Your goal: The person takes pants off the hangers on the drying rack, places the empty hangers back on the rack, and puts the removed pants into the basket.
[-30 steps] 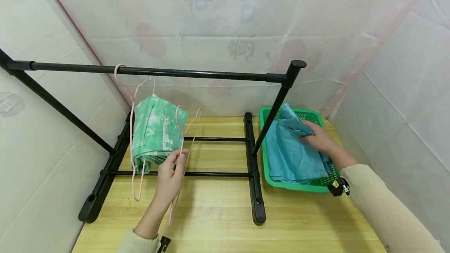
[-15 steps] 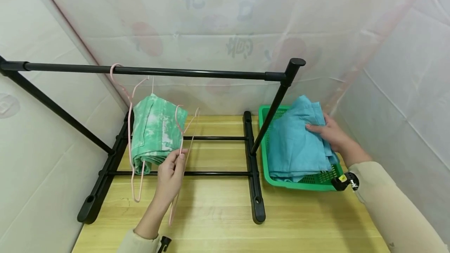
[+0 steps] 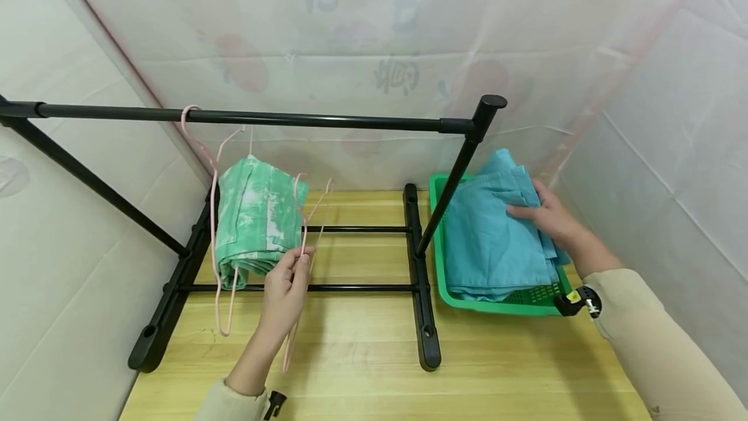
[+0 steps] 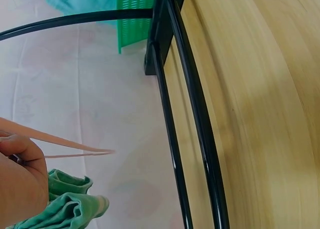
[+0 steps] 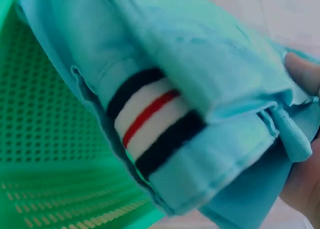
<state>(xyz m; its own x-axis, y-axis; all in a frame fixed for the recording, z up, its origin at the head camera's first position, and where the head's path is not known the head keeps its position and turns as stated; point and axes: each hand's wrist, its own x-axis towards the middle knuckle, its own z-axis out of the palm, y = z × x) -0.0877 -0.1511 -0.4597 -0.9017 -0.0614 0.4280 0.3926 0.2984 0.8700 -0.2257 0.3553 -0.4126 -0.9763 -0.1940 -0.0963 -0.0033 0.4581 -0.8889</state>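
Note:
My left hand [image 3: 284, 294] pinches a pink clothes hanger [image 4: 55, 137] between thumb and fingers, below the rail and beside a green tie-dye garment [image 3: 257, 213]. That garment hangs folded on a hanger under the rail. At the right, my right hand [image 3: 552, 218] grips the far right edge of a folded blue garment [image 3: 497, 232], thumb on top. In the right wrist view a white, red and dark striped band [image 5: 155, 119] crosses the blue cloth. The garment is raised partly above a green basket [image 3: 497, 308]; its underside is hidden.
A black garment rack stands on the wooden table [image 3: 362, 356], its rail [image 3: 321, 120] crossing the view. Another pink hanger [image 3: 213, 226] hangs from the rail at the left. The rack's right post [image 3: 452, 193] rises beside the basket. Pale sheets enclose the back and sides.
My right hand has shifted its hold to the right edge of the blue garment and lifted it higher and flatter. The left hand keeps its hanger almost in place.

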